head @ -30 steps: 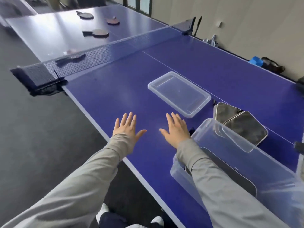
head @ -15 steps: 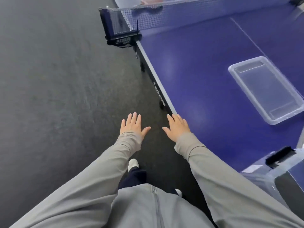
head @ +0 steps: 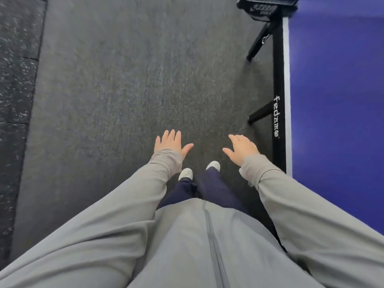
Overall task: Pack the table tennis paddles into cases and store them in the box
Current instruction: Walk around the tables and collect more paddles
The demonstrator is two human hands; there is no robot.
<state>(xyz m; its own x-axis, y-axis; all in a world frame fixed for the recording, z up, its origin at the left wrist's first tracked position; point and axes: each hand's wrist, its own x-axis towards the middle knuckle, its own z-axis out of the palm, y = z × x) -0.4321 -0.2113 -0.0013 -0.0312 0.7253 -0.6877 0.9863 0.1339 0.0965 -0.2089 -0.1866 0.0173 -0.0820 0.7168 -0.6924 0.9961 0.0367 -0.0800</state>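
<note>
**A:** What is shown in the head view?

**B:** A dark grey floor (head: 135, 80) is looked down on, with a darker speckled mat (head: 14, 80) laid along its left edge. The blue counter (head: 336, 100) is seen at the right, bordered by a white line and a black side rail (head: 277, 115) printed with white lettering. A black net clamp (head: 266, 9) is fixed at the counter's far corner, at the top of the picture.

**A:** How are the hands held?

**B:** The left hand (head: 170, 143) is stretched out over the floor, palm down. Its fingers are straight and close together, its thumb is spread to the side, and nothing is held in it. The right hand (head: 242, 149) is held out in the same way, with its fingers extended and angled slightly to the left and its thumb apart. Nothing is gripped by it either. It is kept just beside the side rail without touching it. The two hands are set apart from each other, and both arms are covered by grey sleeves (head: 291, 204).

**A:** What is seen below the hands?

**B:** Two pale shoes (head: 185, 174) are planted on the floor between the hands, under navy trousers (head: 216, 190). A grey zipped jacket (head: 187, 246) fills the bottom of the picture.

**A:** Where are the paddles, the cases and the box?

**B:** Their place cannot be told from this view. Only a bare blue strip of the counter is taken in.
</note>
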